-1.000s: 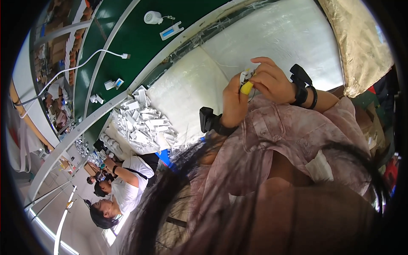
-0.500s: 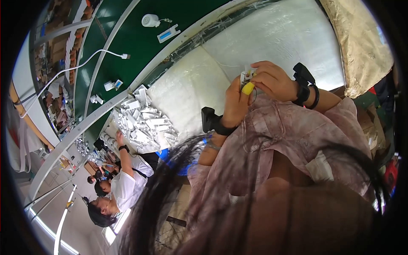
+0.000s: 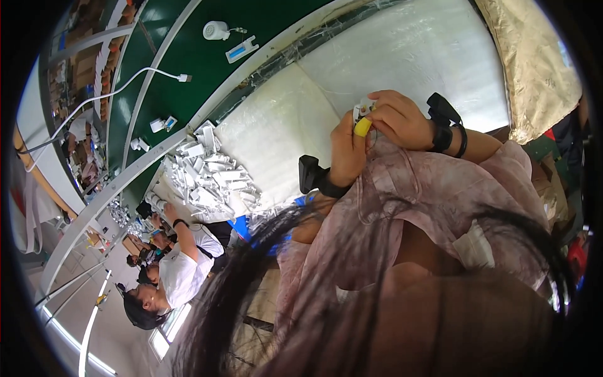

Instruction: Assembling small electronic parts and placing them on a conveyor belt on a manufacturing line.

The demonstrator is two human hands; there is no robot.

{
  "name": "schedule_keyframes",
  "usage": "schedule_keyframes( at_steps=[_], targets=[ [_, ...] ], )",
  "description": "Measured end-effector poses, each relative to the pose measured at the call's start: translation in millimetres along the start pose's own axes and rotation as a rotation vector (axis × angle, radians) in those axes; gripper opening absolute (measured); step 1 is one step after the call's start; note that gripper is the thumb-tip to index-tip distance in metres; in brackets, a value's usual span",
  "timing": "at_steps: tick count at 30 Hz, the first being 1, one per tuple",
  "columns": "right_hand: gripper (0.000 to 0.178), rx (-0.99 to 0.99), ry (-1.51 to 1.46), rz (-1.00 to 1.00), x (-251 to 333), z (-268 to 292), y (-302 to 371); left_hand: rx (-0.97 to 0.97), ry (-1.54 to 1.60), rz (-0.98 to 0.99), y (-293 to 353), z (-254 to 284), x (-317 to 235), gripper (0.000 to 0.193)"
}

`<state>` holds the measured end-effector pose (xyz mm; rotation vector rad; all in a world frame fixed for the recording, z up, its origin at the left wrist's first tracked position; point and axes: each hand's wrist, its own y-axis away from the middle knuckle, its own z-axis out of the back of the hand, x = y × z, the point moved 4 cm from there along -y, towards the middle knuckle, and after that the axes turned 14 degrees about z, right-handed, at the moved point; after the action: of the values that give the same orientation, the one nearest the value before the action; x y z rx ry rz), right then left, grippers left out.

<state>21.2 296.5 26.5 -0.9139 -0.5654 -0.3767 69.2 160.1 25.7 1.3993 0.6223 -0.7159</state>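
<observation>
"How are your hands set?"

"Both are closed in a pinch. My left hand [image 3: 345, 151] and right hand [image 3: 402, 124] share one small white piece [image 3: 359, 109], raised in front of me, I'd guess so that one grip steadies it while the other handles the fine part. Something yellow [image 3: 362, 127] sits at my left thumb, perhaps a cover against soreness; I can't be sure."

"And your wrists?"

"Two black straps [image 3: 443, 129], one on each."

"What lies around them?"

"One pale covering [image 3: 282, 125] over the tabletop, probably against scratches. To my left is one heap of white parts [image 3: 213, 179], likely put there for easy reach; they overlap too much to count. At my right, one brown paper sheet [image 3: 540, 75]."

"Farther out?"

"On the green surface [image 3: 188, 50] beyond, two round white heads [image 3: 215, 30] and two blue-marked white holders [image 3: 242, 50], one of each per group, apparently paired. One white cable [image 3: 183, 78] shows its plug end there. Past the heap, one co-worker in a white shirt [image 3: 185, 276] stretches an arm toward the tabletop's far end."
</observation>
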Motion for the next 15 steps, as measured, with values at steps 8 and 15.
schedule_keyframes(
  at_steps=[8, 15],
  targets=[
    [0.017, -0.01, -0.042, 0.013, -7, -7, 0, 0.042, 0.078, 0.072, -4, 6, 7, 0.017],
    [0.023, -0.034, -0.106, 0.134, -15, -1, -1, 0.165, 0.138, 0.046, -4, 1, 1, 0.029]
  ],
)
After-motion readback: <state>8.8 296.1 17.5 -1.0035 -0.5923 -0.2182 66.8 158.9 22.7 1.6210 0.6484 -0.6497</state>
